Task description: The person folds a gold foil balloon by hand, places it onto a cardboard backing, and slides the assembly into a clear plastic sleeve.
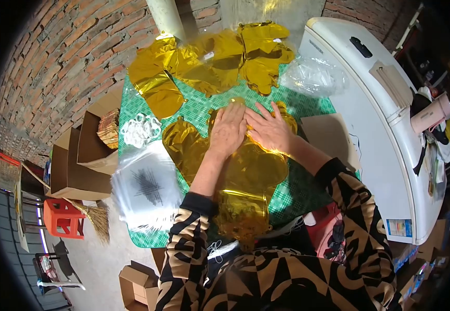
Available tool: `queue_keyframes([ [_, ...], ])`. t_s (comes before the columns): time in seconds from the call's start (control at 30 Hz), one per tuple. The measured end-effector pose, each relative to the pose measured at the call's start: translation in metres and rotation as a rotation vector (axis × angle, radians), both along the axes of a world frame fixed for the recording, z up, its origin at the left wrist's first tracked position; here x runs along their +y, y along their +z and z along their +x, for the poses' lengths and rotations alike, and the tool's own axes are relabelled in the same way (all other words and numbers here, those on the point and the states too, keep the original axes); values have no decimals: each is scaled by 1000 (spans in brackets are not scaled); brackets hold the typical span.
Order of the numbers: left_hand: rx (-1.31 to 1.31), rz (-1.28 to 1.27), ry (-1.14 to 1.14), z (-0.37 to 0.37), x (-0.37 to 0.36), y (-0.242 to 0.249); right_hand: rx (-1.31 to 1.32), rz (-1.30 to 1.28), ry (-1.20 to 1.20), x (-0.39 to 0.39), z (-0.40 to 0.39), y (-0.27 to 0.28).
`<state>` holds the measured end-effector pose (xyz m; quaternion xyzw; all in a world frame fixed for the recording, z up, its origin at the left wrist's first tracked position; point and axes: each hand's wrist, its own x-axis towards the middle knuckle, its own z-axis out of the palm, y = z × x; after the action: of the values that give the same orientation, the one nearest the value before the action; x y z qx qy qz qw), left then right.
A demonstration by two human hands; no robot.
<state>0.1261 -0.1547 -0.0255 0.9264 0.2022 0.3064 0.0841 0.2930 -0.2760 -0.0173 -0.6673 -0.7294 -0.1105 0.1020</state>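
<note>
A flat gold foil balloon (251, 166) lies on the green checked tablecloth (139, 239) in front of my body, its lower end hanging toward my lap. My left hand (228, 128) rests flat on the upper part of the foil, fingers stretched out and close together. Beside it, my right hand (272, 128) presses on the same foil with its fingers spread. The two hands touch or nearly touch at the fingers. More gold foil balloons (212, 62) lie at the far side of the table, overlapping one another.
Left of the foil are white curled strips (141, 129) and a stack of clear plastic bags (147, 181). A crumpled clear bag (315, 78) and cardboard (328, 135) lie right, by a white freezer (370, 140). Cardboard boxes (82, 179), a red stool (64, 217) and a broom (98, 220) stand left.
</note>
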Motion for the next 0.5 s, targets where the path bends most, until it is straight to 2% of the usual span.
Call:
queue_keyframes([
  [0.17,100,45,43,3,0,-3,-57,-75,-47,-3,-7,10],
  [0.37,166,44,66,4,2,-9,-66,14,-34,-23,-18,10],
  [0.5,177,66,80,4,1,-11,-115,162,90,-35,-23,8],
])
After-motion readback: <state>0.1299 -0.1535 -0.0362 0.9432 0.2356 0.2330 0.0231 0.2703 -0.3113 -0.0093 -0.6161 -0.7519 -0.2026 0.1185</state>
